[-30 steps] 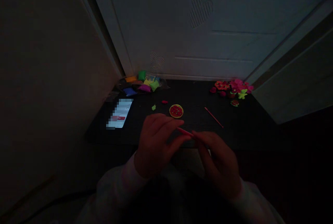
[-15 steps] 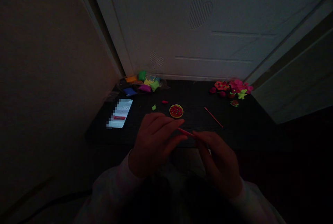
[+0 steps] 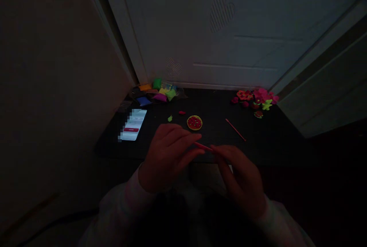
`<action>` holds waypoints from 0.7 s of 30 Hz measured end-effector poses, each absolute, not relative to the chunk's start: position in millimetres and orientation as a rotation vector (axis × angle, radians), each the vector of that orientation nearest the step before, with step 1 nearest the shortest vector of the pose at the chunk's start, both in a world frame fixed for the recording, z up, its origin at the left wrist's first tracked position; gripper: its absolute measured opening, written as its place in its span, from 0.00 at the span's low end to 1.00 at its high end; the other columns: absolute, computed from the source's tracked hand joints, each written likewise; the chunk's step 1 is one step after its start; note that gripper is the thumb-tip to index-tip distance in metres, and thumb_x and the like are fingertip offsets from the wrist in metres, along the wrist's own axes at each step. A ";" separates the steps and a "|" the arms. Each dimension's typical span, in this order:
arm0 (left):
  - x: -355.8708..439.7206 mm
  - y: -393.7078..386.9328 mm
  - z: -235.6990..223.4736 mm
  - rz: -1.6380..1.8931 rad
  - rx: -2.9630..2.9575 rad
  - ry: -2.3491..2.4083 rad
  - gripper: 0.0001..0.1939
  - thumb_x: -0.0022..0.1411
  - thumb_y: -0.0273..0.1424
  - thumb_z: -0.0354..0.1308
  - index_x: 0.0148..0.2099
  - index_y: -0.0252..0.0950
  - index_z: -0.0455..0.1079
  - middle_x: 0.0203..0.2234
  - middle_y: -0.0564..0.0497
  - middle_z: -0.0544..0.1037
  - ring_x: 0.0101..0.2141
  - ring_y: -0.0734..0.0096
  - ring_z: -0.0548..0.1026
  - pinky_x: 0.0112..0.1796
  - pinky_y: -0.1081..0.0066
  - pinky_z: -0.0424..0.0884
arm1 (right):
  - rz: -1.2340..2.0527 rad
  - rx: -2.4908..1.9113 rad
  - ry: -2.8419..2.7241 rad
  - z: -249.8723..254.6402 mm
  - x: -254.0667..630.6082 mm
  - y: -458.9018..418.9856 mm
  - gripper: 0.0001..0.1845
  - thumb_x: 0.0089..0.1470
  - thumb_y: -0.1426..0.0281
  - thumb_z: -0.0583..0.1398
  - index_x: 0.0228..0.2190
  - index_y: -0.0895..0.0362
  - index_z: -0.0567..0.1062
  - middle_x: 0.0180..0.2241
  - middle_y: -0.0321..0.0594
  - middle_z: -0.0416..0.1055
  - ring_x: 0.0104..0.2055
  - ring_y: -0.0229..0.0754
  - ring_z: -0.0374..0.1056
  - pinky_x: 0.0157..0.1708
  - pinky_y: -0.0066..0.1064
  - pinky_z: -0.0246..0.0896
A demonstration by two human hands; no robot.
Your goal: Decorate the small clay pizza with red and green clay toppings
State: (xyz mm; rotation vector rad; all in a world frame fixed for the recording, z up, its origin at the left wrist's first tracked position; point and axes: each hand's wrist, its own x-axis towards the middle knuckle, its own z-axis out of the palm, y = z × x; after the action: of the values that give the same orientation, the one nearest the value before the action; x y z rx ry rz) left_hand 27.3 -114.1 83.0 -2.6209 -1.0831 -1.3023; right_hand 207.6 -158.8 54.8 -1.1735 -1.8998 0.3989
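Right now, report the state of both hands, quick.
Left hand: a thin pink stick runs into it; whether it grips cannot be told.
Right hand: closed in a pinch, holding the pink stick.

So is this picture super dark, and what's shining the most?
Yes: in the head view, the light is dim and the table looks nearly black; in the head view, the phone shines brightest, with blocky squares along its left side; in the head view, the right hand's fingers and the thin pink stick look dim.
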 end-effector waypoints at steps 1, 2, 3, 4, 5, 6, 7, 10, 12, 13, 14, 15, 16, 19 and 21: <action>26.6 -113.7 83.6 -1.304 -2.633 -1.086 0.09 0.54 0.32 0.56 0.39 0.37 0.69 0.27 0.51 0.76 0.33 0.68 0.70 0.36 0.67 0.68 | 0.403 -1.170 -1.896 55.0 207.4 -158.8 0.17 0.53 0.77 0.50 0.44 0.51 0.66 0.35 0.41 0.70 0.36 0.40 0.67 0.33 0.32 0.64; 26.0 -113.4 84.0 -1.304 -2.646 -1.085 0.10 0.54 0.32 0.56 0.40 0.37 0.69 0.28 0.51 0.76 0.34 0.68 0.69 0.36 0.67 0.68 | 0.406 -1.167 -1.893 55.2 207.3 -158.7 0.17 0.53 0.77 0.50 0.44 0.52 0.66 0.35 0.41 0.70 0.36 0.40 0.67 0.33 0.32 0.64; 25.4 -113.0 84.1 -1.305 -2.660 -1.077 0.10 0.54 0.32 0.56 0.40 0.37 0.69 0.28 0.51 0.76 0.34 0.69 0.69 0.36 0.67 0.68 | 0.410 -1.164 -1.892 55.4 207.1 -158.7 0.18 0.53 0.77 0.50 0.44 0.52 0.66 0.35 0.41 0.70 0.36 0.40 0.67 0.33 0.32 0.64; 24.8 -112.6 84.1 -1.302 -2.673 -1.066 0.10 0.55 0.32 0.56 0.40 0.36 0.69 0.28 0.51 0.76 0.34 0.69 0.69 0.36 0.67 0.68 | 0.415 -1.163 -1.894 55.5 207.1 -158.6 0.18 0.52 0.77 0.50 0.44 0.52 0.66 0.36 0.41 0.69 0.36 0.40 0.67 0.33 0.32 0.64; 24.2 -112.1 83.9 -1.296 -2.686 -1.054 0.10 0.55 0.32 0.56 0.40 0.36 0.69 0.28 0.51 0.76 0.34 0.69 0.69 0.36 0.67 0.68 | 0.420 -1.161 -1.898 55.6 207.0 -158.5 0.18 0.52 0.78 0.50 0.44 0.51 0.66 0.36 0.41 0.69 0.36 0.40 0.67 0.34 0.32 0.64; 23.6 -111.5 83.6 -1.288 -2.699 -1.045 0.10 0.55 0.32 0.56 0.41 0.35 0.69 0.28 0.51 0.76 0.33 0.69 0.69 0.36 0.67 0.68 | 0.428 -1.159 -1.902 55.5 207.0 -158.4 0.18 0.52 0.78 0.50 0.44 0.51 0.66 0.36 0.41 0.69 0.37 0.39 0.67 0.34 0.32 0.64; 23.1 -110.8 83.3 -1.280 -2.713 -1.040 0.11 0.54 0.31 0.56 0.41 0.35 0.69 0.28 0.50 0.76 0.34 0.69 0.69 0.36 0.67 0.68 | 0.440 -1.159 -1.904 55.2 207.0 -158.2 0.18 0.52 0.78 0.50 0.44 0.51 0.66 0.36 0.41 0.69 0.37 0.39 0.66 0.34 0.31 0.64; 22.3 -108.8 82.1 -1.254 -2.763 -1.042 0.11 0.54 0.31 0.56 0.41 0.33 0.68 0.29 0.50 0.76 0.34 0.69 0.69 0.36 0.67 0.67 | 0.498 -1.174 -1.894 54.2 206.7 -157.3 0.18 0.52 0.78 0.51 0.44 0.52 0.66 0.36 0.40 0.69 0.38 0.38 0.66 0.36 0.30 0.64; 23.1 -107.9 80.7 -1.244 -2.792 -1.063 0.13 0.54 0.33 0.57 0.41 0.33 0.68 0.29 0.49 0.76 0.34 0.69 0.69 0.36 0.67 0.67 | 0.537 -1.190 -1.873 53.3 206.3 -156.6 0.16 0.53 0.77 0.51 0.43 0.52 0.66 0.37 0.39 0.69 0.38 0.38 0.66 0.36 0.29 0.64; 23.9 -107.7 79.8 -1.246 -2.800 -1.081 0.14 0.53 0.34 0.57 0.41 0.33 0.68 0.29 0.49 0.76 0.34 0.69 0.69 0.36 0.67 0.67 | 0.551 -1.198 -1.864 52.9 206.1 -156.3 0.16 0.53 0.77 0.51 0.43 0.52 0.67 0.37 0.39 0.70 0.39 0.38 0.66 0.36 0.30 0.64; 25.0 -107.8 78.7 -1.254 -2.801 -1.104 0.15 0.52 0.35 0.58 0.41 0.33 0.69 0.29 0.49 0.76 0.33 0.68 0.70 0.36 0.66 0.67 | 0.560 -1.204 -1.856 52.5 206.0 -156.0 0.16 0.53 0.77 0.51 0.43 0.52 0.67 0.37 0.39 0.70 0.39 0.38 0.66 0.36 0.30 0.64; 26.2 -108.0 77.6 -1.268 -2.797 -1.129 0.15 0.51 0.36 0.59 0.40 0.33 0.69 0.28 0.49 0.76 0.33 0.68 0.70 0.36 0.66 0.67 | 0.563 -1.206 -1.853 52.1 205.9 -155.9 0.16 0.53 0.77 0.51 0.43 0.52 0.67 0.37 0.40 0.70 0.39 0.39 0.66 0.36 0.30 0.64; 27.5 -108.4 76.4 -1.284 -2.787 -1.154 0.15 0.50 0.36 0.60 0.39 0.33 0.69 0.28 0.49 0.76 0.33 0.67 0.70 0.36 0.66 0.67 | 0.558 -1.207 -1.854 51.7 205.9 -155.8 0.16 0.53 0.77 0.51 0.43 0.52 0.67 0.37 0.40 0.70 0.39 0.39 0.66 0.36 0.31 0.64; 30.4 -109.6 73.5 -1.317 -2.749 -1.195 0.13 0.49 0.35 0.61 0.35 0.33 0.69 0.27 0.50 0.75 0.32 0.68 0.70 0.35 0.66 0.66 | 0.514 -1.200 -1.881 50.9 206.0 -155.7 0.16 0.53 0.77 0.51 0.43 0.52 0.66 0.37 0.40 0.69 0.38 0.39 0.66 0.36 0.31 0.64; 30.9 -110.0 72.9 -1.321 -2.737 -1.193 0.10 0.49 0.34 0.61 0.34 0.34 0.69 0.26 0.50 0.75 0.32 0.69 0.70 0.34 0.67 0.66 | 0.484 -1.192 -1.897 51.0 206.2 -155.7 0.16 0.53 0.78 0.51 0.43 0.53 0.66 0.36 0.40 0.69 0.38 0.38 0.66 0.36 0.30 0.64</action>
State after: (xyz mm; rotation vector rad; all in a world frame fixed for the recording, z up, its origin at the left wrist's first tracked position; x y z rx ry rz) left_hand 30.9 -110.0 72.9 -2.7367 -1.1927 -1.3207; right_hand 206.2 -155.7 51.0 -1.1922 -1.8969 0.4838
